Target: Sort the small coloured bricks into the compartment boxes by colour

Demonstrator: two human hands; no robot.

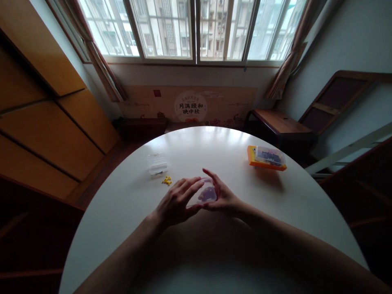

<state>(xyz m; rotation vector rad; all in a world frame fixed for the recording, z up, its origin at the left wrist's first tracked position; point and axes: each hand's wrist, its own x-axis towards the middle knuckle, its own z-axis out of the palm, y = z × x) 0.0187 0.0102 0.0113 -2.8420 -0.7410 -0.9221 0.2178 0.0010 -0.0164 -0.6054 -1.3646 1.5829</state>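
Observation:
Between my two hands is a small clear plastic box (206,193), tilted above the white table, with dark pieces showing through its wall. My left hand (180,199) is closed around its left side, fingers across the top and thumb underneath. Around the right end, my right hand (225,195) grips the box, its index finger raised past the far edge. Beyond my left hand lies a small heap of yellow and black pieces (167,180). Just behind the heap, another clear plastic box (158,167) stands with its lid up.
On the right of the round white table (122,212) an orange box (251,157) carries a clear case (269,155) of dark pieces. A wooden chair (281,122) stands beyond the table's far right edge. Windows (167,30) and a printed board (143,98) are behind.

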